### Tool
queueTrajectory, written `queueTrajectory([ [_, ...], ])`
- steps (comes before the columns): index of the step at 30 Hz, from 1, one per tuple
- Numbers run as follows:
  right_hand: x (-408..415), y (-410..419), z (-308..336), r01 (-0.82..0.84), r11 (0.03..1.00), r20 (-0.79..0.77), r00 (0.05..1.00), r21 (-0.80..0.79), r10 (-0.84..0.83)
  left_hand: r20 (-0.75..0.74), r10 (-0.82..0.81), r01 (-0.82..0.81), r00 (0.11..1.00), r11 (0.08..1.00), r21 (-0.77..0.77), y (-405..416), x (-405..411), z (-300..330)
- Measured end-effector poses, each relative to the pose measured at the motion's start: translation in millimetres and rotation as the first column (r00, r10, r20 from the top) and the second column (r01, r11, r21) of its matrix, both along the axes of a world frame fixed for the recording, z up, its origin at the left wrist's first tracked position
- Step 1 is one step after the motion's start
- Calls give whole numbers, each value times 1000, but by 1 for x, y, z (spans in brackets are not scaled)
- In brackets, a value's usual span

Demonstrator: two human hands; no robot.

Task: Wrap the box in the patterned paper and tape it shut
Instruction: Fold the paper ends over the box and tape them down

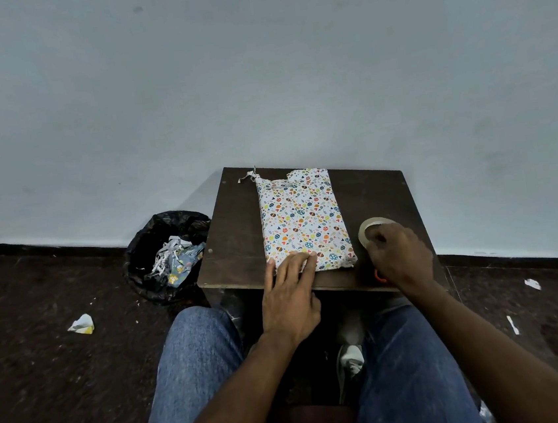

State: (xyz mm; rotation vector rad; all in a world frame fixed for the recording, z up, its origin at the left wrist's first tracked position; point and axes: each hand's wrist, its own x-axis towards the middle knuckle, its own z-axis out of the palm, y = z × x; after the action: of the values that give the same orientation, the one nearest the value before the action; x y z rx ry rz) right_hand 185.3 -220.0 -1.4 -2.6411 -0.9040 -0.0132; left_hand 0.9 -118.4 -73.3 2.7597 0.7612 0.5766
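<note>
The box lies on a small dark wooden table, covered in white paper printed with coloured eggs and hearts. Its far end shows a ragged paper edge. My left hand rests with straight fingers on the near left corner of the wrapped box. To its right, my right hand curls over a roll of clear tape standing on the table, gripping it. An orange object peeks out beneath my right hand at the table's near edge; I cannot tell what it is.
A black-lined bin with paper scraps stands on the floor left of the table. Crumpled paper bits lie on the dark floor on both sides. A pale wall rises right behind the table. My knees in jeans sit under the near edge.
</note>
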Motion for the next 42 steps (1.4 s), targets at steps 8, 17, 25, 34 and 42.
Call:
queueTrajectory([
  [8,10,-10,-22,-17,989,-25,1000,-145,14,1,12,-12,1000,1000,-16,0,0,3],
  [17,-15,-1,-3,20,911,-181,982,413,60,61,20,-16,998,998,-66,-1,1,8],
  [25,-72,8,-17,-41,786,-222,949,617,224,370,329,55,869,678,-733,9,9,51],
  [34,-105,9,-17,-101,722,-202,925,685,321,393,572,225,720,344,-912,-6,-3,69],
  [42,-106,-3,-22,-231,821,-8,961,522,276,380,530,75,758,508,-858,-14,-10,64],
])
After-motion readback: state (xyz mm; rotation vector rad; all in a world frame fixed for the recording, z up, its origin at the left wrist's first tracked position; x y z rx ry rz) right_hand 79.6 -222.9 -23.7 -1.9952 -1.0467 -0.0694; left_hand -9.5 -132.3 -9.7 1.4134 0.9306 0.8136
